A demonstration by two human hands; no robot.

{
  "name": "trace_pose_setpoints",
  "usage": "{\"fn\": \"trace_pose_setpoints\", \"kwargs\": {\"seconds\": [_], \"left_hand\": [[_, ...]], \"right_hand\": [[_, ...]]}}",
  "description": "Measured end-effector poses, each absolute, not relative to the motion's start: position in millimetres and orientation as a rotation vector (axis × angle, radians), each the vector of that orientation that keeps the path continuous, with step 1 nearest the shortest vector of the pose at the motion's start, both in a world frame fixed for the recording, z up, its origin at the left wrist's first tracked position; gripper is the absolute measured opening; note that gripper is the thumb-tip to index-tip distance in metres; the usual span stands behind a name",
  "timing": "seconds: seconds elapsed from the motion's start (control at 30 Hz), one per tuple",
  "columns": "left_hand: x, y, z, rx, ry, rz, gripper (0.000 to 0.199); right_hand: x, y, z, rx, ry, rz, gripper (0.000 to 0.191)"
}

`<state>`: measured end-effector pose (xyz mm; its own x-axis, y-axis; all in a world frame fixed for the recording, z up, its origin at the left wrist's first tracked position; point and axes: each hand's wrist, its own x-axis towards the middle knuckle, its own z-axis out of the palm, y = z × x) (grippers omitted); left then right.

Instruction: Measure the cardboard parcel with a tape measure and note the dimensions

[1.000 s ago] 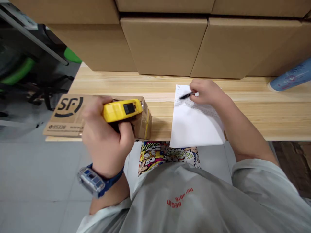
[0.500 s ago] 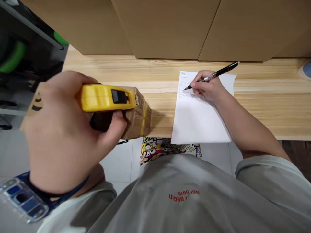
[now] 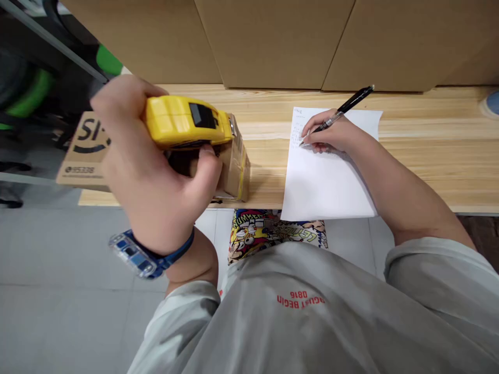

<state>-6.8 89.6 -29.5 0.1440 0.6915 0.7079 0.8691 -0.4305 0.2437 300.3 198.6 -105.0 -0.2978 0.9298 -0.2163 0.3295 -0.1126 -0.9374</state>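
1. two hands work at once over a pale wooden desk (image 3: 429,156), each closed around a tool.
2. the left hand (image 3: 156,182) grips a yellow tape measure (image 3: 187,120), with its fingers wrapped over the far side and its thumb curled beneath the case. this hold appears to keep the metal-tipped end of the case against a cardboard parcel (image 3: 236,166), which sits under and just right of the hand. a printed sf logo (image 3: 88,140) shows on the parcel, left of the hand.
3. the right hand (image 3: 331,134) pinches a black pen (image 3: 346,106) between thumb and fingers. its side rests on a sheet of white paper (image 3: 327,179), weight that likely keeps the sheet from sliding. small handwritten lines sit by the pen tip.
4. a blue-strapped watch (image 3: 134,254) circles the left wrist.
5. large cardboard boxes (image 3: 273,41) stand beyond both hands, along the desk's far edge, leaving the working area in front of them.
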Motion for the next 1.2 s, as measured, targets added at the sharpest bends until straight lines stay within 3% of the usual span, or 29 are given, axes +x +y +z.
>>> {"fn": "trace_pose_setpoints", "kwargs": {"seconds": [0.23, 0.43, 0.57, 0.63, 0.8, 0.97, 1.03, 1.13, 1.2], "left_hand": [[-7, 96, -36, -2.180, -1.445, -1.227, 0.065], [1, 91, -39, -2.063, -1.553, -1.329, 0.056], [1, 89, -38, -2.029, -1.603, -1.294, 0.056], [3, 87, -35, -2.022, -1.629, -1.286, 0.056], [6, 83, -30, -2.021, -1.804, -1.252, 0.050], [7, 86, -31, -2.015, -1.855, -1.279, 0.052], [6, 86, -32, -2.028, -1.866, -1.289, 0.049], [2, 86, -33, -2.105, -1.856, -1.317, 0.049], [-3, 87, -36, -2.193, -1.722, -1.345, 0.046]], "right_hand": [[296, 200, -103, -1.503, -1.698, 1.353, 0.017], [303, 204, -114, -1.427, -1.670, 1.371, 0.008], [312, 213, -132, -1.483, -1.776, 0.721, 0.005], [319, 220, -139, -1.486, -1.942, 0.385, 0.017], [334, 230, -143, -1.545, -2.120, 0.187, 0.036], [308, 213, -106, -1.442, -2.107, 0.030, 0.045], [282, 200, -92, -1.190, -2.163, 0.280, 0.062], [233, 181, -88, -0.813, -2.328, 0.696, 0.120], [205, 172, -98, -0.663, -2.317, 0.874, 0.139]]}}
